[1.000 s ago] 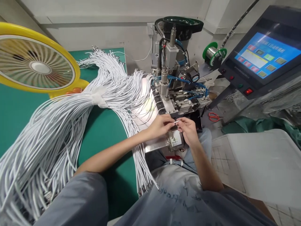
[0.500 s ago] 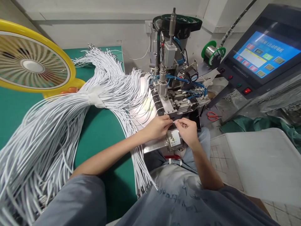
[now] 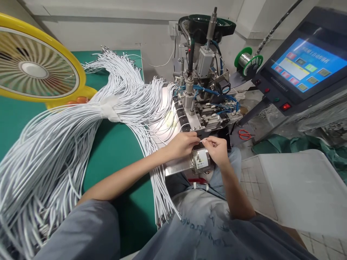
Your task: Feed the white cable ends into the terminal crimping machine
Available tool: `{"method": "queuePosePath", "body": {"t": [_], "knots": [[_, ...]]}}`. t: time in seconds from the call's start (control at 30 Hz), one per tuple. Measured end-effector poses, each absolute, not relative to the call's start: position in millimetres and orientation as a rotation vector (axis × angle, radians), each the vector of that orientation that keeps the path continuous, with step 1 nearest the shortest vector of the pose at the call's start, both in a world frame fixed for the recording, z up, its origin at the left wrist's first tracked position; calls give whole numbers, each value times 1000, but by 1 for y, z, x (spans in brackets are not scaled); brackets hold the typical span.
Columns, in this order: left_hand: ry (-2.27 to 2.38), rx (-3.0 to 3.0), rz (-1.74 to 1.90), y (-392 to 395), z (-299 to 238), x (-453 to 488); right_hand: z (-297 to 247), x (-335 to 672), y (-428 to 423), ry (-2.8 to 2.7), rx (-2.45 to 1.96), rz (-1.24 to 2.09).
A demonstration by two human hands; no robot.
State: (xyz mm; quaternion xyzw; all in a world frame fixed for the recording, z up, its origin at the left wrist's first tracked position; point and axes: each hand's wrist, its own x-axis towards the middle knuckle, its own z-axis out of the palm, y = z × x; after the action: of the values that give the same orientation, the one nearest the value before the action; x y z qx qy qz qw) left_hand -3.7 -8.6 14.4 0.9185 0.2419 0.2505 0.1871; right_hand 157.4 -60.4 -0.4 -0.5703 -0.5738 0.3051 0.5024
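Note:
Just in front of the machine (image 3: 197, 122), my left hand (image 3: 185, 144) pinches a white cable, most of it hidden by the fingers. My right hand (image 3: 217, 148) is closed at fingertip height beside it, thumb and forefinger on the small white end that shows between the two hands. Several white cables (image 3: 169, 131) run from the left into the machine's black edge. A large bundle of white cables (image 3: 54, 133), tied with a white wrap (image 3: 110, 109), lies over the green table (image 3: 108, 155). Under my hands sits a metal cylinder with a white label (image 3: 202, 159).
A yellow fan (image 3: 78, 68) stands at the left. Behind the machine is a dark bowl feeder (image 3: 227, 27), with a green wire spool (image 3: 245, 61) to its right. A touchscreen panel (image 3: 306, 68) overhangs the right side. Red scissors (image 3: 245, 134) lie below it, near a white bin (image 3: 303, 187).
The machine's tall upper cylinder has swung to the right and now leans. My hands stay nearly in place, still pinching the cable end. The view has shifted slightly.

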Motion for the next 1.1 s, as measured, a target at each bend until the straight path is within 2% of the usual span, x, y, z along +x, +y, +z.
{"method": "queuePosePath", "body": {"t": [0.1, 0.2, 0.37, 0.5, 0.63, 0.77, 0.87, 1.1], "knots": [[689, 2589, 733, -8, 12, -4, -1, 163, -56, -1409, -1359, 860], [729, 2452, 826, -11, 10, -1, -6, 156, -57, -1299, -1345, 818], [751, 2439, 816, -14, 8, 2, -11, 142, -66, -1293, -1378, 561], [673, 2894, 639, -10, 12, -3, -4, 151, -66, -1561, -1435, 367], [561, 3147, 475, -9, 14, -6, -2, 162, -58, -1637, -1444, 599], [777, 2814, 557, -11, 6, -1, -9, 159, -55, -1477, -1358, 672], [769, 2652, 563, -11, 3, 2, -18, 156, -56, -1371, -1376, 659], [828, 2857, 158, -3, -2, 0, -47, 176, -43, -1206, -1456, 951]]}}
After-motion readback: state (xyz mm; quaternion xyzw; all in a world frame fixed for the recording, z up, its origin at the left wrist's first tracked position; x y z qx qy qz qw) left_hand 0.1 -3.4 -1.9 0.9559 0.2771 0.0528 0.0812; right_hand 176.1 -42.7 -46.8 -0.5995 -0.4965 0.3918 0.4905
